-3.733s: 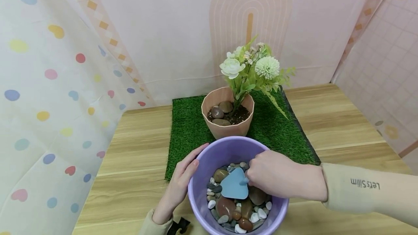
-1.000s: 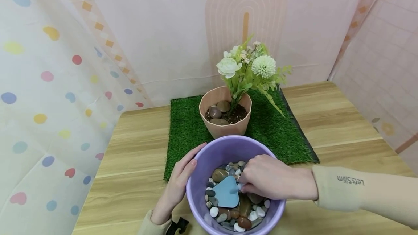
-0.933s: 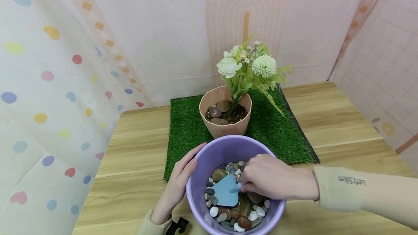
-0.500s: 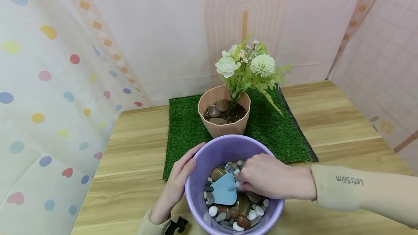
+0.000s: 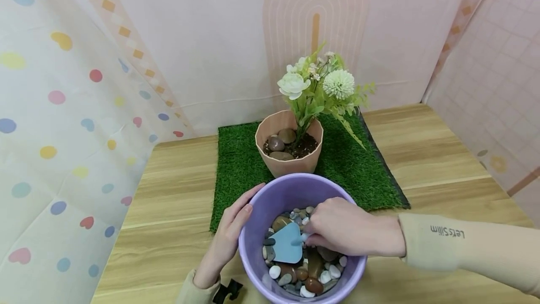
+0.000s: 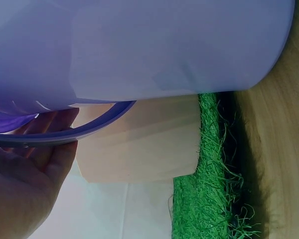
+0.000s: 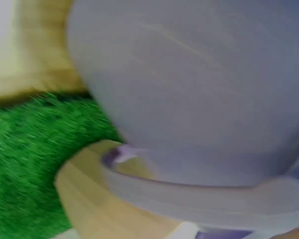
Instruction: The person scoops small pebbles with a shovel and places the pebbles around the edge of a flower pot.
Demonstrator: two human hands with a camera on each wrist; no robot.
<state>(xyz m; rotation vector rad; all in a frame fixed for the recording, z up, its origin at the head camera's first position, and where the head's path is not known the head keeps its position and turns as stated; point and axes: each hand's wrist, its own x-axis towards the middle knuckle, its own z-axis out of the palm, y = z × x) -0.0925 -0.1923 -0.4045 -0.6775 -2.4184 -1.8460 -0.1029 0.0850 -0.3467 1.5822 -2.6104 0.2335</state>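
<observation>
My right hand (image 5: 339, 226) reaches into a purple bucket (image 5: 358, 271) and grips the short handle of a light blue hand trowel (image 5: 288, 244). The trowel's flat blade lies among the pebbles, its left edge against small grey stones (image 5: 270, 252). White, brown and reddish stones (image 5: 314, 285) cover the bucket's bottom. Against the bucket's left side rests my left hand (image 5: 229, 226), its fingers fairly straight along the outside. In the left wrist view the left fingers (image 6: 65, 119) pass behind a curved purple band (image 6: 102, 119) on the bucket. The right hand is hidden in the right wrist view.
Behind the bucket, a pinkish flowerpot (image 5: 291, 168) with soil, several stones and white-green flowers (image 5: 320, 83) stands on a green artificial turf mat (image 5: 236, 168). The wooden table (image 5: 177, 186) surrounds it. A black strap (image 5: 228, 291) lies by the left wrist. Patterned curtains hang behind.
Over the last seconds, the trowel has shifted leftward in the bucket with its blade turned to the left stones; lately it has slid slightly towards the back. The left hand stays against the bucket.
</observation>
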